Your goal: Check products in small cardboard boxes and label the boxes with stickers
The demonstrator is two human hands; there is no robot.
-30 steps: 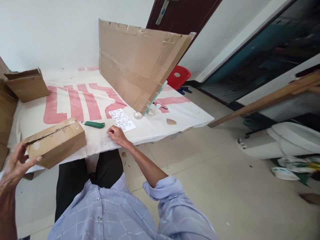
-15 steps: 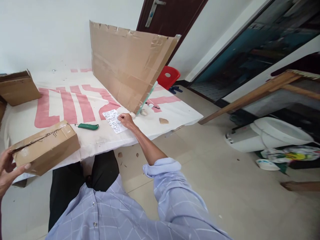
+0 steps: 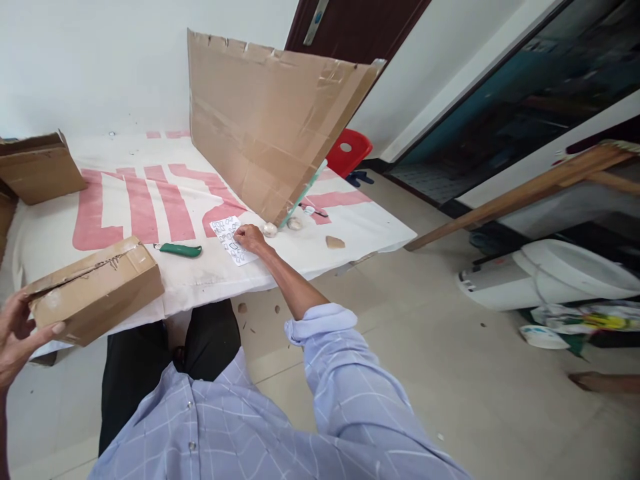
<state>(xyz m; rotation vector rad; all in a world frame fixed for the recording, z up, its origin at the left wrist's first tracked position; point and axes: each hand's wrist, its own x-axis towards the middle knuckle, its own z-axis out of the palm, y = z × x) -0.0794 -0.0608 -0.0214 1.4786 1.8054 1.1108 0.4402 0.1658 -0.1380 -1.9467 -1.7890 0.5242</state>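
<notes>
My left hand (image 3: 23, 333) grips the end of a closed brown cardboard box (image 3: 100, 287) at the table's front left. The fingers of my right hand (image 3: 251, 239) are closed on or just above a white sheet with small drawn shapes (image 3: 225, 230); whatever they pinch is too small to make out. Between box and sheet lies a green-handled cutter (image 3: 180, 250). Beyond my right hand are two pale round lumps, one (image 3: 270, 230) close to my fingers and another (image 3: 295, 223) at the foot of a large upright cardboard panel (image 3: 260, 120).
The table has a white cloth with red print (image 3: 140, 207). An open cardboard box (image 3: 43, 170) stands at the far left, a cardboard scrap (image 3: 335, 242) near the right corner. A red chair (image 3: 350, 150), wooden beam (image 3: 510, 197) and white bucket (image 3: 575, 267) are beyond.
The view has shifted slightly, moving the table items a little in the picture. My left hand still grips the box, and my right hand stays at the sheet with its fingers closed.
</notes>
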